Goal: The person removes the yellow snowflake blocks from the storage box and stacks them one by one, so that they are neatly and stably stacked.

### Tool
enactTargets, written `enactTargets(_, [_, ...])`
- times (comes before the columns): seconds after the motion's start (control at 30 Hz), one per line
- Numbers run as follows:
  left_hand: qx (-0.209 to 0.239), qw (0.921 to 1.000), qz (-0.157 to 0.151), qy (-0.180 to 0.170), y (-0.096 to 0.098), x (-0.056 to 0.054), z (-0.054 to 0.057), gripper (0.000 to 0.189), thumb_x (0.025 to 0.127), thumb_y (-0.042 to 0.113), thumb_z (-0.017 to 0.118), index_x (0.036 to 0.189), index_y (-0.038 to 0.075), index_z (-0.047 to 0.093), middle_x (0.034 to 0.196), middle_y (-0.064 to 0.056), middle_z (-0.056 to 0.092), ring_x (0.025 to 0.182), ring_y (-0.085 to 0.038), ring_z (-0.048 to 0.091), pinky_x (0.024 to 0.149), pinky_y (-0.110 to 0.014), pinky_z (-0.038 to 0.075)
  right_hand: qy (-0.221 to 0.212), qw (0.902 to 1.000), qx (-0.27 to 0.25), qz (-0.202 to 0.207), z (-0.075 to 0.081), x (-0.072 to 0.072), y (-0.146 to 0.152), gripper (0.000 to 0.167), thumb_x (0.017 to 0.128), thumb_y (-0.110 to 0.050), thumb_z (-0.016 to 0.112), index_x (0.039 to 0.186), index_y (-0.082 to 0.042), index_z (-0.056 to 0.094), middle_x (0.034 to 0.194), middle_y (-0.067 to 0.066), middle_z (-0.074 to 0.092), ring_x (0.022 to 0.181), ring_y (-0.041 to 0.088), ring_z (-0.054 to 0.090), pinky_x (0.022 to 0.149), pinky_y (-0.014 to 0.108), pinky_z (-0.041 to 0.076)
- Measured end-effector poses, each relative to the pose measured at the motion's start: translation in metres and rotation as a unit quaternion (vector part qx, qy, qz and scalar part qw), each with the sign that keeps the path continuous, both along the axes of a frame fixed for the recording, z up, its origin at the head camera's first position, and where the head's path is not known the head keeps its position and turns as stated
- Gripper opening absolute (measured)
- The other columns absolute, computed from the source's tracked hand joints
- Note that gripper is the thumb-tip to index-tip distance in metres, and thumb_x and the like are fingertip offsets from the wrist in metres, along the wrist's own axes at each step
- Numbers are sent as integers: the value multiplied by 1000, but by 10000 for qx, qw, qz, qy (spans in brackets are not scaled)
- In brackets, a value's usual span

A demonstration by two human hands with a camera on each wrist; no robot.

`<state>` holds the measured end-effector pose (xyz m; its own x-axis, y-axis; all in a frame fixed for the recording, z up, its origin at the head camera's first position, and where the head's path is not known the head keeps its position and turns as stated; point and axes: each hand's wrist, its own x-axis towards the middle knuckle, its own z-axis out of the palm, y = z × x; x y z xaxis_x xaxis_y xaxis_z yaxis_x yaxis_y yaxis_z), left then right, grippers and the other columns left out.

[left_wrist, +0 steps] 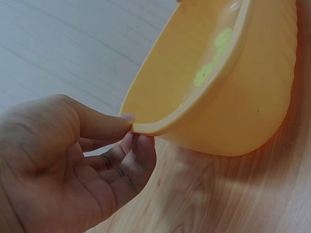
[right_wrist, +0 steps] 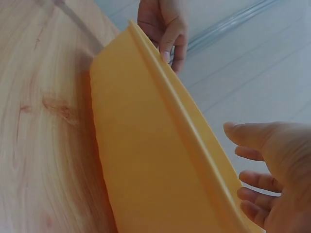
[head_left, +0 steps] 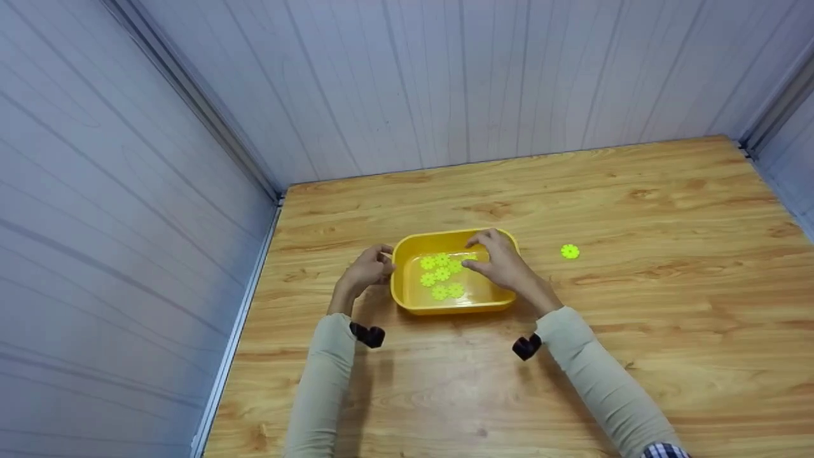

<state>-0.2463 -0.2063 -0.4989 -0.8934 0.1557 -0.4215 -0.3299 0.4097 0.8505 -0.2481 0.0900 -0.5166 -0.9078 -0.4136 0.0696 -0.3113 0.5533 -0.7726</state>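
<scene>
Holding perhaps eight flowers, one tub neighbours one loose flower.

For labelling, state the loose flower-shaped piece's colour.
Loose piece: yellow-green, best seen in the head view.

Pinching left hand, loosely curved right

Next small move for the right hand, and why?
I'd probably swing the right hand over to the lone flower and pinch it. It lies on the table outside the tray, while the other flowers lie inside; the right fingers are apart with nothing visible between them, and the left hand pinches the rim.
</scene>
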Motion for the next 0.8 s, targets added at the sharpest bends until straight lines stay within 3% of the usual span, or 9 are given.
enactTargets(0.4, [-45, 10000, 16, -61, 0, 0, 2, 40, 95, 4, 52, 134, 2, 44, 94, -7, 47, 84, -19, 52, 84, -40, 52, -43, 9962, 829, 252, -7, 6, -17, 37, 88, -27, 69, 118, -7, 62, 129, 14, 46, 120, 35, 42, 100, 50, 36])
enactTargets(0.8, [147, 9999, -45, -13, -2, 0, 0, 37, 94, 2, 49, 131, 1, 44, 89, -6, 46, 81, -20, 52, 89, -48, 50, 238, 9838, 1689, 546, -15, 11, -30, 28, 84, -23, 73, 110, -13, 67, 135, 19, 42, 121, 37, 37, 102, 53, 31])
